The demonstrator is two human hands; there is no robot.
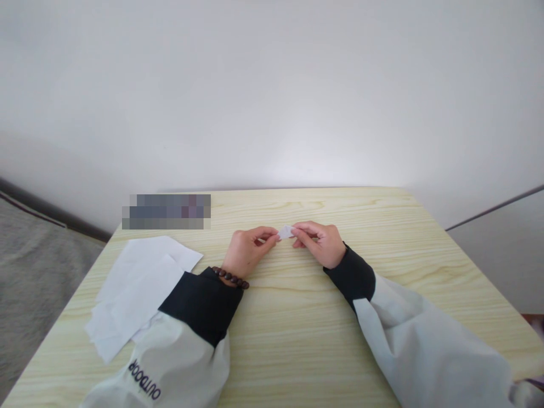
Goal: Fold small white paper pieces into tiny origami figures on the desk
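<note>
A small folded piece of white paper (286, 232) is held between my two hands above the middle of the table. My left hand (250, 249) pinches its left end between thumb and fingers. On the other side, my right hand (319, 241) grips the right end in the same way, its thumb lying over the paper. The fingertips cover both ends, so only the pointed middle part shows. Left of my left forearm lie several loose white paper sheets (144, 277), overlapping and partly hidden by the sleeve.
The light wood-grain table (293, 334) reaches back to a white wall (272, 96). At its back left corner is a blurred-out patch (165, 212) whose contents I cannot make out. Grey fabric (38, 272) lies beyond the left edge.
</note>
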